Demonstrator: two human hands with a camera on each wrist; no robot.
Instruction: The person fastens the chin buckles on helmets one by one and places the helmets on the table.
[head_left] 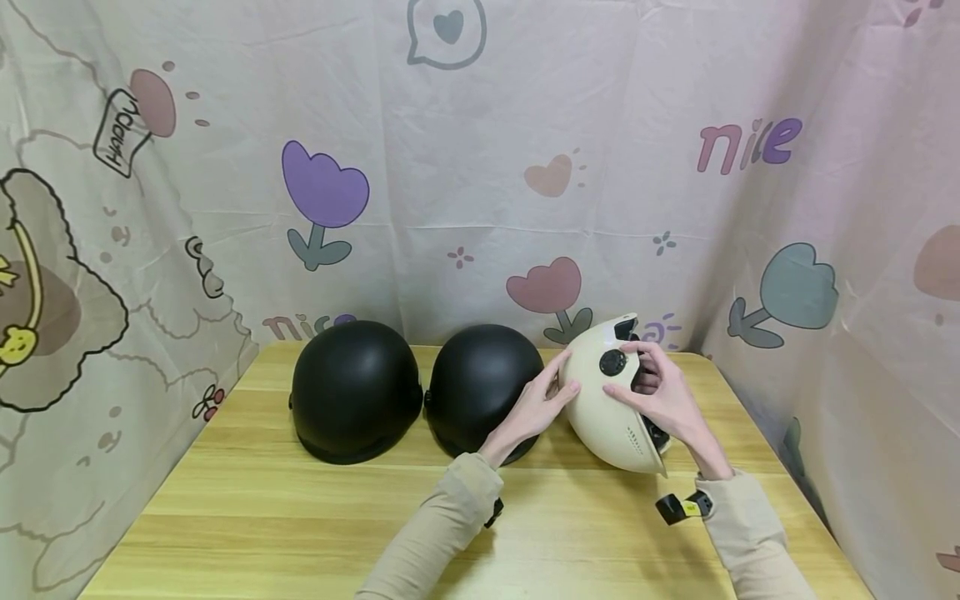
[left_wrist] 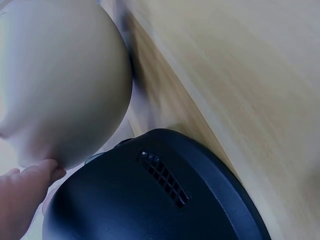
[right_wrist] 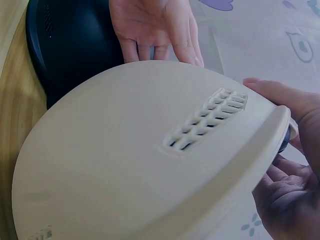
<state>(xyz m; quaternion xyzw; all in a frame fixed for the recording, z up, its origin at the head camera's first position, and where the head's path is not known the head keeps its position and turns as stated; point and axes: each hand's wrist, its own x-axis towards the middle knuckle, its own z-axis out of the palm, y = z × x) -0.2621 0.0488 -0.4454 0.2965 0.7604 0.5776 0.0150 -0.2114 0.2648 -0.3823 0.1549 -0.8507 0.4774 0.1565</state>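
Note:
A beige helmet [head_left: 600,421] is tipped on its side at the right of the table, its opening facing right and a round black disc on its shell. My right hand [head_left: 667,402] grips its rim, thumb outside and fingers inside the opening. Against the crown rests my left hand [head_left: 531,410], its fingers fairly straight in the right wrist view. Vent slots [right_wrist: 207,120] mark the beige shell there. Whether the helmet touches the table I cannot tell. Just left of it stands a black helmet [head_left: 480,375], partly behind my left hand.
Another black helmet [head_left: 356,387] stands at the left, close beside the middle one. All three are on a wooden table [head_left: 300,525]. A patterned cloth [head_left: 465,183] hangs behind the table and along both sides.

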